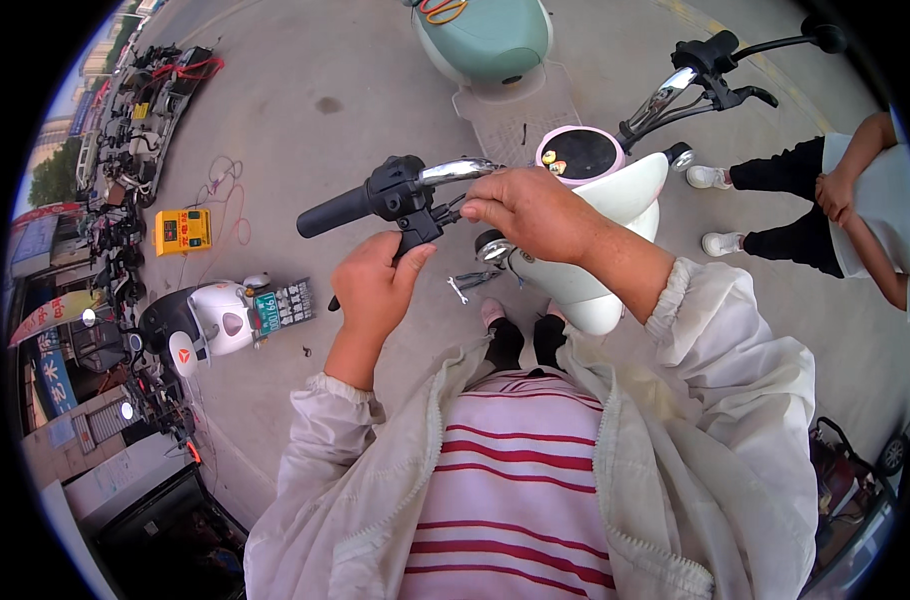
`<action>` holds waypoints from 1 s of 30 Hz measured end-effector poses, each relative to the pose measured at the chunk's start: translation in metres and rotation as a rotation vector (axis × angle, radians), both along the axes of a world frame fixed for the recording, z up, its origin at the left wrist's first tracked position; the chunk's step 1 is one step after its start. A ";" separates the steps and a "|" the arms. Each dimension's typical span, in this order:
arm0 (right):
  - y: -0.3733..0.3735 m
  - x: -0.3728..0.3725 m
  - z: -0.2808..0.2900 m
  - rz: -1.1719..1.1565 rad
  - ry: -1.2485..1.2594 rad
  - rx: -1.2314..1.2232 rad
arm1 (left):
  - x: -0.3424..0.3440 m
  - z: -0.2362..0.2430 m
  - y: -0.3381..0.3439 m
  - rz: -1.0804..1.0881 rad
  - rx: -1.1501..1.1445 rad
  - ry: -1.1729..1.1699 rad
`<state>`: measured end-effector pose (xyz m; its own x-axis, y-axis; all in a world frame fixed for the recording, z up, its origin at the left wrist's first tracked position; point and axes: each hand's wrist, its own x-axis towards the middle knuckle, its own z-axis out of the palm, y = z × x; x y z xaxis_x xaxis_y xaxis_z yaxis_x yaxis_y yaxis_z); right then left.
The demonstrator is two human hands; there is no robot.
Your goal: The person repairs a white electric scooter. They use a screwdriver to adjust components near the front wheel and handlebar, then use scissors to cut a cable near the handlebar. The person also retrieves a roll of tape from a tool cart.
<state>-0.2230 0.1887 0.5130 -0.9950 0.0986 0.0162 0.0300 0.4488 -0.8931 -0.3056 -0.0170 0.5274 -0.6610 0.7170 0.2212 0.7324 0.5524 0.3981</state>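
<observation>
A white scooter (605, 285) stands before me, with chrome handlebars, a pink-rimmed display (581, 156) and a black left grip (330, 214). My left hand (371, 283) is closed on the black brake lever (414, 233) just below the grip. My right hand (535, 215) is pinched at the thin cable by the lever's mount, under the chrome bar; whether it holds anything more is hidden. A silver wrench (458, 289) and a dark tool (477, 279) lie on the ground below the bar, near my feet.
A person (875, 200) stands at the right, hands together. A mint-green scooter (483, 45) is beyond the handlebar. A white scooter with a plate (218, 322), a yellow box (182, 232) with cables and a row of parked vehicles (125, 150) line the left.
</observation>
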 end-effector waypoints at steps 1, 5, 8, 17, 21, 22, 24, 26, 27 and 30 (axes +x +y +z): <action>-0.002 0.002 0.002 0.001 0.039 0.069 | -0.001 -0.001 -0.002 0.004 -0.012 -0.001; -0.003 0.004 -0.005 0.036 0.105 0.186 | -0.007 -0.003 0.001 -0.080 0.058 0.057; -0.006 0.001 -0.003 0.048 0.060 0.199 | -0.012 -0.001 -0.002 -0.115 0.036 0.058; -0.013 -0.008 -0.002 0.047 0.019 0.061 | -0.002 0.003 0.001 0.010 -0.072 -0.022; -0.002 0.005 -0.011 0.009 0.137 0.033 | -0.002 0.008 -0.003 -0.062 -0.043 -0.047; 0.001 0.007 -0.013 -0.008 0.204 0.068 | -0.002 0.010 -0.003 -0.077 -0.027 -0.048; -0.003 0.007 -0.009 -0.034 0.223 0.110 | 0.001 0.011 -0.005 -0.030 -0.065 -0.063; -0.006 0.003 -0.007 -0.031 0.226 0.165 | 0.001 0.011 -0.004 -0.007 -0.086 -0.059; -0.006 0.002 -0.007 -0.025 0.181 0.164 | -0.002 0.008 -0.002 -0.007 -0.087 -0.048; -0.001 0.000 0.002 -0.063 0.160 0.168 | -0.006 0.008 -0.003 -0.016 -0.157 -0.033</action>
